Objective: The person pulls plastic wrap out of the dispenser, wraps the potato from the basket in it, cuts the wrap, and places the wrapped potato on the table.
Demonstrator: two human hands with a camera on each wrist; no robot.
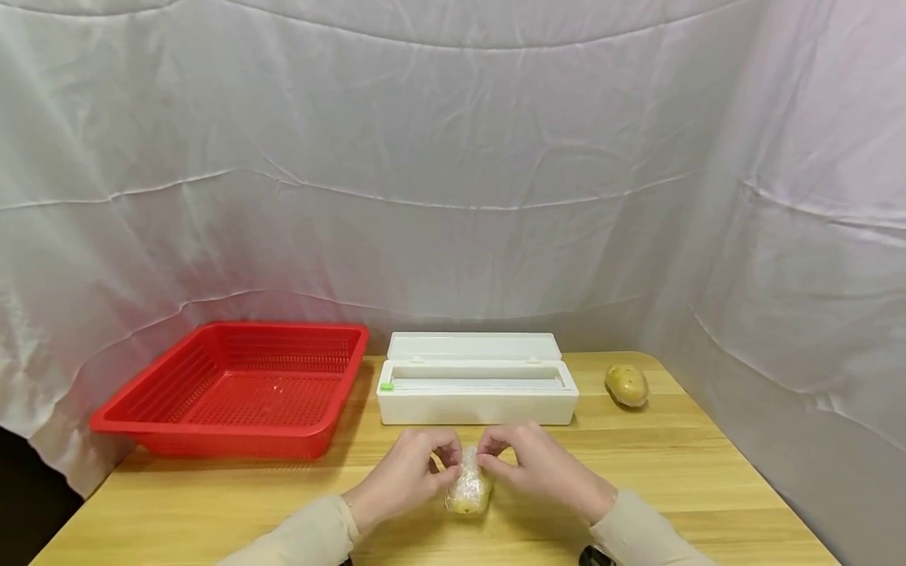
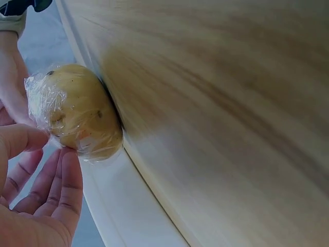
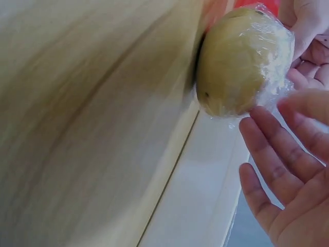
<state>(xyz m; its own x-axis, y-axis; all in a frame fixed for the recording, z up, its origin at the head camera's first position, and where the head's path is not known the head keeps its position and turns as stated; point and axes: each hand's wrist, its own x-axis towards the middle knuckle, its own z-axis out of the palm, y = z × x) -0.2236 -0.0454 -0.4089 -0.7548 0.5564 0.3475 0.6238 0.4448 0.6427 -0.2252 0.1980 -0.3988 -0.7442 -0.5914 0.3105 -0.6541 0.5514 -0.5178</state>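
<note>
A potato point(image 2: 85, 110) wrapped in clear cling film point(image 3: 275, 67) rests on the wooden table in front of me. My left hand point(image 1: 416, 470) pinches the bunched film on its upper left between thumb and index finger. From the other side my right hand point(image 1: 534, 462) pinches the film with thumb and forefinger. The other fingers of both hands are bent loosely beside the potato. In both wrist views the film is crumpled and gathered on the top, and smoother along the sides.
Behind the hands stands a white cling film box point(image 1: 477, 409), its lid raised and a green slider at its left end. A red plastic basket point(image 1: 322, 431) is at the left. Another potato point(image 1: 627, 386) lies at the back right. Grey cloth point(image 1: 453, 173) hangs behind the table.
</note>
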